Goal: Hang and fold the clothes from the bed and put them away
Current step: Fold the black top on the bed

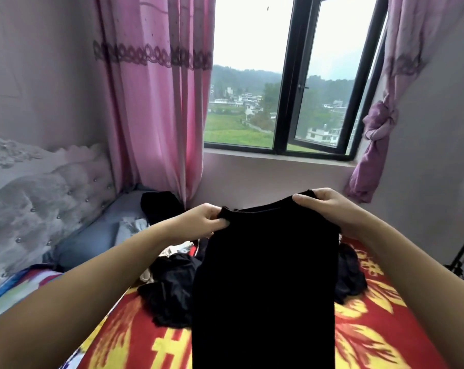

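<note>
A long black garment [265,288] hangs in front of me above the bed [380,328], held up by its top edge. My left hand [201,222] pinches the top left corner. My right hand [324,206] grips the top right corner, thumb over the fabric. Behind the garment a heap of dark clothes [172,294] lies on the red and yellow bedspread, with a bit of white cloth [177,249] in it. More dark cloth [350,275] shows to the garment's right. Another black piece [158,206] lies by the curtain.
A tufted grey headboard [39,198] and a blue pillow [92,235] stand at the left. Pink curtains [156,102] frame an open window [318,75] straight ahead; the right curtain [377,134] is knotted. A black stand leg [462,251] rises at the far right.
</note>
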